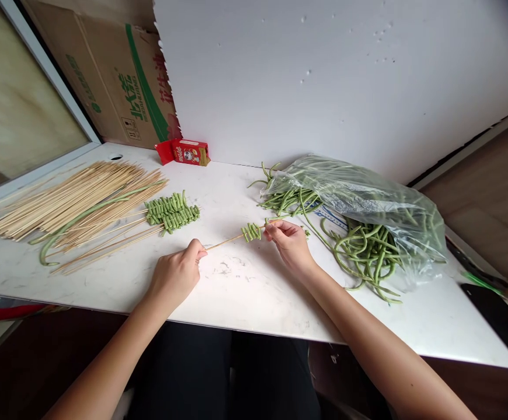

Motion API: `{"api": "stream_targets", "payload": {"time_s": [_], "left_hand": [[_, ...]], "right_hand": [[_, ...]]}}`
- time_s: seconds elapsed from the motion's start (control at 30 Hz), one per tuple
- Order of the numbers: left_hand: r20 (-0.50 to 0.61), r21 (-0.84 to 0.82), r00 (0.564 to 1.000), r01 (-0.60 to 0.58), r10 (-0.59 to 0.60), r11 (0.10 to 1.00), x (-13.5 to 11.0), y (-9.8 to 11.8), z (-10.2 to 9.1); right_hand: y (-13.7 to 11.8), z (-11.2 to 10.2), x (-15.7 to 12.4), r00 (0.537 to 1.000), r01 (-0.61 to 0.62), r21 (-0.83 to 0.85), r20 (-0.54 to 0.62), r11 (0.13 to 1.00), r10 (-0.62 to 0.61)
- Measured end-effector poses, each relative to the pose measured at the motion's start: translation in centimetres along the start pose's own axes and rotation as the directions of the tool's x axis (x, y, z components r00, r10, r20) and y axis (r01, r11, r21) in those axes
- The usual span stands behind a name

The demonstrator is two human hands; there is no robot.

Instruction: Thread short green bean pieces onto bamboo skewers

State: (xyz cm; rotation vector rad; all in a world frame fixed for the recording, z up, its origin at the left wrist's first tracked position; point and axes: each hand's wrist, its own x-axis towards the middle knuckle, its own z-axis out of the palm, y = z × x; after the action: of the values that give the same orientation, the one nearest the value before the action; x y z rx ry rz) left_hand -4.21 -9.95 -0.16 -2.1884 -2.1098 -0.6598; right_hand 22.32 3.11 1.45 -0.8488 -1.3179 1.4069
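My left hand (177,271) is closed around the lower end of a thin wooden skewer (225,241), which slants up to the right above the white table. Several short green bean pieces (251,232) are threaded crosswise near its far end. My right hand (289,240) pinches a green bean (275,220) at the skewer's tip; its fingers partly hide the tip. To the left lies a group of filled bean skewers (173,213), packed side by side. Beyond it spreads a large pile of bare skewers (83,198) with one long green bean (81,217) across them.
On the right, a clear plastic bag (359,186) lies with long green beans (372,251) spilling out. A small red box (190,153) stands at the back by a cardboard carton (109,81). A black phone-like object (497,321) rests at the right edge of the table (254,309).
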Motion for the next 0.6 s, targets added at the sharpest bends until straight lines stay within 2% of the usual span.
{"api": "stream_targets", "payload": {"time_s": [0.23, 0.4, 0.6], "left_hand": [[-0.067, 0.024, 0.997, -0.044, 0.045, 0.999, -0.3, 0.2, -0.3], [-0.1, 0.064, 0.994, -0.041, 0.047, 0.997, -0.5, 0.0, 0.0], [-0.037, 0.041, 0.999, -0.023, 0.025, 0.999, -0.2, -0.2, 0.0]], "right_hand": [[0.0, 0.5, -0.3, 0.998, -0.029, -0.022, -0.052, 0.999, 0.028], [-0.2, 1.0, -0.7, 0.997, 0.004, 0.001, -0.075, 1.0, -0.004], [-0.6, 1.1, -0.8, 0.997, 0.033, -0.036, -0.072, 0.999, -0.036]]}}
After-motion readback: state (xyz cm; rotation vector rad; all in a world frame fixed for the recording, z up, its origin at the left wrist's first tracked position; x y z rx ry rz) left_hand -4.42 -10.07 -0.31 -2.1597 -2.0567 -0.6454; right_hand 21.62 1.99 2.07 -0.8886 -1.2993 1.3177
